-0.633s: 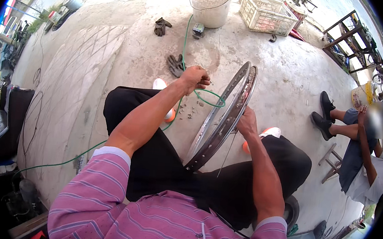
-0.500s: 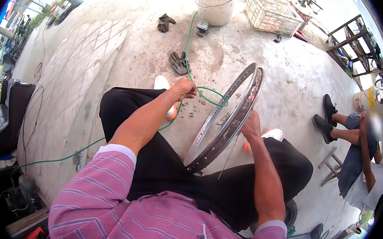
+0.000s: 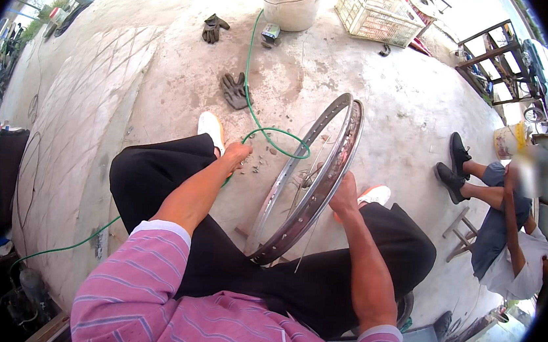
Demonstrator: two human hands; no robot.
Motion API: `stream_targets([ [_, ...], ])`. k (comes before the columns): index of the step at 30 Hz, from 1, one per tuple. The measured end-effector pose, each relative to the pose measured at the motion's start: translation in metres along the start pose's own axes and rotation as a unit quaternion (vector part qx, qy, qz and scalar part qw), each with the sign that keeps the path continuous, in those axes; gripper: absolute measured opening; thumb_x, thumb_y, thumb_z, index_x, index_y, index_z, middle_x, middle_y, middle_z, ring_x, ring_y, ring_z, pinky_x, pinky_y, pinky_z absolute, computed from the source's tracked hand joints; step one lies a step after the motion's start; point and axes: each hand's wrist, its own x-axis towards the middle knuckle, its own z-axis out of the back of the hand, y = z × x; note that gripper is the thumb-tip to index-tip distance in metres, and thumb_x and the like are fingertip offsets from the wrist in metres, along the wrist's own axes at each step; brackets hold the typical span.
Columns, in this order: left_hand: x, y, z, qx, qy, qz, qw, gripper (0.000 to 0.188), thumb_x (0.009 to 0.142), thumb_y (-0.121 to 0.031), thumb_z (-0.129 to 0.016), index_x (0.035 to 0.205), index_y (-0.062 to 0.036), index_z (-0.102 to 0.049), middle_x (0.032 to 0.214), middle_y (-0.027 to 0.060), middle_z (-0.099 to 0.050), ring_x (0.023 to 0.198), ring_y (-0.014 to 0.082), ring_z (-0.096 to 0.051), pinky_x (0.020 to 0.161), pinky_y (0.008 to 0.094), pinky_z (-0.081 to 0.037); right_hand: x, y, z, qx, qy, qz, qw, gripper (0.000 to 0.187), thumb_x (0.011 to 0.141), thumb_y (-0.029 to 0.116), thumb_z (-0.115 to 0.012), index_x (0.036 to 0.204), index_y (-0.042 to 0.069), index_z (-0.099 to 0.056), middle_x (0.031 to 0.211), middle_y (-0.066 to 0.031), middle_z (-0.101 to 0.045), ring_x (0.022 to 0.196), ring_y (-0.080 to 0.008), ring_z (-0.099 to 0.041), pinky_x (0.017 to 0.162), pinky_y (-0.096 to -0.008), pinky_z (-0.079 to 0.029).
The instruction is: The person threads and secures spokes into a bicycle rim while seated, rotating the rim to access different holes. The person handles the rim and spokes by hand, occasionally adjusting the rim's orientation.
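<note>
A silver wheel rim (image 3: 281,237) with small holes stands tilted between my legs, its lower edge against my dark trousers. My right hand (image 3: 345,195) is closed at the rim's right side. Thin spokes show inside the rim, and one thin wire (image 3: 307,240) hangs below my right hand. Left of the rim, my left hand (image 3: 238,156) is closed where a green hose (image 3: 251,57) passes; its fingers are partly hidden. The hose makes a loop that reaches the rim's opening. Small metal pieces (image 3: 256,167) lie scattered on the floor beside my left hand.
Two dark gloves (image 3: 234,91) lie ahead, near a small box (image 3: 270,33) and a white bucket (image 3: 290,8). Behind stands a cream plastic crate (image 3: 378,16). At right a person (image 3: 513,227) sits near a small stool (image 3: 460,235) and a metal rack (image 3: 499,61).
My left hand has come lower and nearer to me, drawing the hose beside it down. My right hand stays at the rim. The whole view has shifted slightly.
</note>
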Motion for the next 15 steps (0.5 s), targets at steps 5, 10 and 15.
stream_targets([
  [5, -0.004, -0.015, 0.014, 0.083, -0.012, -0.037, 0.996, 0.029, 0.09, -0.024, -0.065, 0.099, 0.0039, -0.063, 0.101, 0.014, -0.064, 0.084, 0.0251, -0.062, 0.065, 0.0403, -0.05, 0.012, 0.0, -0.014, -0.03, -0.007, 0.034, 0.999, 0.014, 0.088, 0.011, -0.07, 0.096, -0.001, -0.069, 0.076, -0.0005, -0.066, 0.069, -0.0064, -0.055, 0.063, -0.0276, -0.046],
  [10, -0.083, -0.098, 0.015, -0.17, 0.142, -0.133, 0.966, 0.031, 0.097, -0.03, -0.062, 0.115, -0.0046, -0.061, 0.105, 0.0071, -0.065, 0.095, 0.0212, -0.064, 0.076, 0.0371, -0.052, 0.026, 0.0, -0.025, -0.083, -0.015, 0.025, 0.996, 0.018, 0.089, 0.017, -0.069, 0.09, -0.001, -0.067, 0.072, -0.0025, -0.065, 0.065, -0.0087, -0.054, 0.061, -0.0297, -0.046],
  [15, -0.232, -0.173, 0.028, -0.242, 0.327, -0.218, 0.887, 0.037, 0.103, -0.03, -0.055, 0.126, -0.0015, -0.058, 0.108, 0.0073, -0.066, 0.1, 0.0173, -0.062, 0.087, 0.035, -0.05, 0.036, -0.005, -0.036, -0.096, -0.002, 0.03, 0.995, 0.033, 0.091, 0.031, -0.074, 0.087, -0.001, -0.067, 0.073, -0.006, -0.067, 0.066, -0.0122, -0.059, 0.062, -0.0322, -0.048],
])
